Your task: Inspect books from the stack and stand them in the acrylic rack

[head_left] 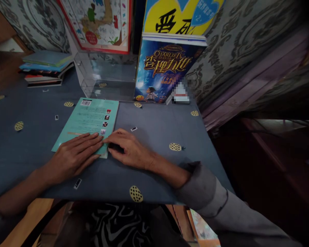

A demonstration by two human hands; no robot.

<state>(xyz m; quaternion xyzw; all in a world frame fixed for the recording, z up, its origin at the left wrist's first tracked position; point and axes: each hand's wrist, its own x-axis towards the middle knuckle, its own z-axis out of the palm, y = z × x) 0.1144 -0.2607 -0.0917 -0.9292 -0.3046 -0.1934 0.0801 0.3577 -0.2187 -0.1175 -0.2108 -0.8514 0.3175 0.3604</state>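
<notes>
A teal paperback book (92, 118) lies on the blue tablecloth, its barcode and several small pictures facing up. My left hand (76, 152) rests flat across the lower part of the cover, fingers stretched out to the right. At the book's lower right edge, my right hand (130, 149) pinches the edge, index finger on the cover and thumb low beside it. Its other fingers are curled and partly hidden. The left fingertips nearly meet the right index finger.
A clear acrylic rack (84, 75) stands behind the book. It holds a dark blue book (164, 68), a yellow book (180, 20) and a red-bordered picture book (100, 24). Stacked books (47, 67) lie at the back left. The table's right edge drops beside a patterned curtain (237, 51).
</notes>
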